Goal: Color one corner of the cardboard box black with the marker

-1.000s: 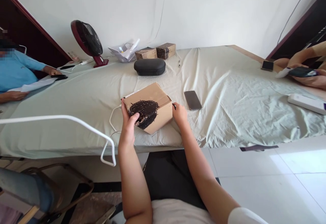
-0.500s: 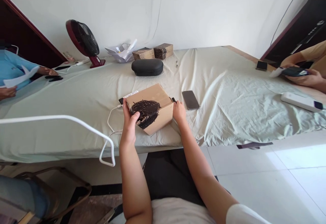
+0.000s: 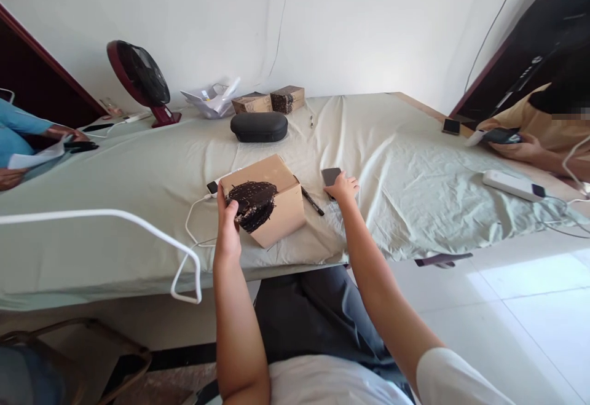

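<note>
A brown cardboard box (image 3: 288,205) with a large black scribbled patch rests tilted on the cloth-covered table. My left hand (image 3: 225,220) grips its left side, thumb on the front near the scribble and the other fingers mostly hidden behind. Over a dark smartphone (image 3: 330,176) lies my right hand (image 3: 343,188), fingers spread and covering the phone's near part; whether it presses on the phone is unclear. Between box and phone, a black pen (image 3: 313,201) lies on the cloth beside the box's right edge.
Behind the box sit a black zip case (image 3: 259,127), two small cardboard boxes (image 3: 288,99), a plastic basket (image 3: 214,104) and a fan (image 3: 141,76). A white power strip (image 3: 511,185) lies right. People sit at both ends. A white cable (image 3: 115,212) crosses the left foreground.
My right hand has left the box's right side and the pen, moving right onto the phone. The pen now lies on the cloth. My left hand keeps its grip on the box.
</note>
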Motion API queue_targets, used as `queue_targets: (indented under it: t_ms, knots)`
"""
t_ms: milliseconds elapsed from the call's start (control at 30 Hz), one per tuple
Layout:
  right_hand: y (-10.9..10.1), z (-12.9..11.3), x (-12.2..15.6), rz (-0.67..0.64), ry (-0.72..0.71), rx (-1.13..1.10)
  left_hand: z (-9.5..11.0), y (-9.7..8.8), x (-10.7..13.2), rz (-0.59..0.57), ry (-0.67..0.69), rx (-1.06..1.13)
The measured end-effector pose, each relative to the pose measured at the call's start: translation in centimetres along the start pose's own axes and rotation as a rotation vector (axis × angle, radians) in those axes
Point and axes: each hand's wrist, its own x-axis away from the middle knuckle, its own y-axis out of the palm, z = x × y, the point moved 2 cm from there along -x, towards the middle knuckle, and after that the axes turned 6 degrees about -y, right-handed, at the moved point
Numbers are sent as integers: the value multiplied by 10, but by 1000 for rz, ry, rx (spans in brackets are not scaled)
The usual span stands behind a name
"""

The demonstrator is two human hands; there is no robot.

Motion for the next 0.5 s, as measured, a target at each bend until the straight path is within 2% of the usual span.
queue_targets:
  t_ms: [133, 300, 333, 367, 433, 500]
  knots:
    - [-9, 2, -3, -76, -48, -205, -4, 6, -7, 0, 2, 43]
    - [-17, -9, 39, -121, -145, -590, -12, 15, -12, 30, 66, 92]
    - [-24, -14, 52, -132, -173, -707, -13, 16, -12, 41, 66, 90]
    - [-33, -20, 65, -160, -211, -938, -15, 16, -12, 45, 60, 86]
    - [-55, -35, 95, -313, -302, -1372, -17, 15, -12, 42, 42, 81]
    - [-77, -51, 124, -487, -305, -1584, -17, 14, -12, 42, 41, 87]
